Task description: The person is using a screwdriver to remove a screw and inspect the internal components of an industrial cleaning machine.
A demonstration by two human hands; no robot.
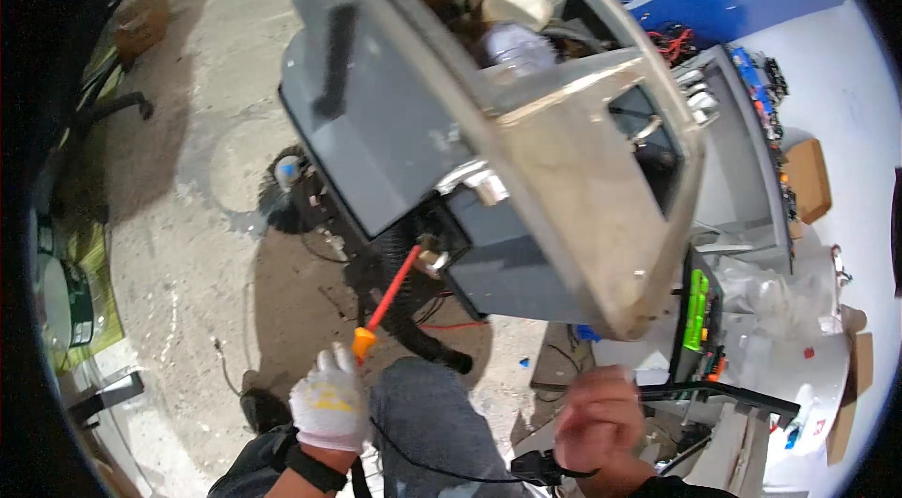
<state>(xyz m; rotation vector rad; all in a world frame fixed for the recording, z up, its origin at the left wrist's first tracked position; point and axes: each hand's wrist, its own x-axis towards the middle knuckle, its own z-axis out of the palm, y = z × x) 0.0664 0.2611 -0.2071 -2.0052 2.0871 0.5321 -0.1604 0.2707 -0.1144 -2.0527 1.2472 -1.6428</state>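
My left hand [329,406], in a white work glove with a dark band at the wrist, is closed round a screwdriver [365,342] with an orange handle and red shaft. The shaft slants up and right, its tip at a small metal fitting [432,256] in the dark gap of a large grey machine housing [376,122]. My bare right hand [598,421] is low on the right, blurred by motion with its fingers curled; whether it holds anything cannot be made out. Beside its wrist, a small black box [537,466] sits on a thin black cable.
A ribbed black hose [413,334] hangs under the housing, near my knee. Right of it stand a bench with a black tray holding a green strip [695,308], clear plastic bags [766,291] and cardboard boxes [808,180]. A round container [66,305] stands far left.
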